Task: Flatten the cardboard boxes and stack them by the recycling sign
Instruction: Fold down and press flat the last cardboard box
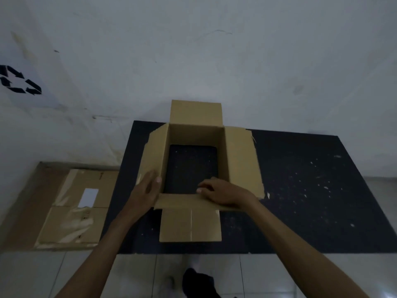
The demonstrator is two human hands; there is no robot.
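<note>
Both hands are on the open box (194, 134), mid dark mat (300, 190): our left hand (148, 188) lies open on its left wall, right hand (219, 193) curls over the near wall. Bottom's open, not collapsed yet. Flattened boxes (71, 207) lie off the mat's left edge, below the recycling sign (20, 82).

A pale, bluish-white wall (214, 50) fills the upper half of the view, marked with faint scuffs, yellowish stains and a few dark smudges on its left part, and a black recycling symbol (20, 81) is printed on it at the far left. Below it, a dark, nearly black mat (311, 190) speckled with small white flecks lies flat on the floor with its far edge against the wall. The floor (268, 274) nearest the camera is laid with light grey glossy tiles divided by thin grout lines, and the light is dim and cool throughout.
</note>
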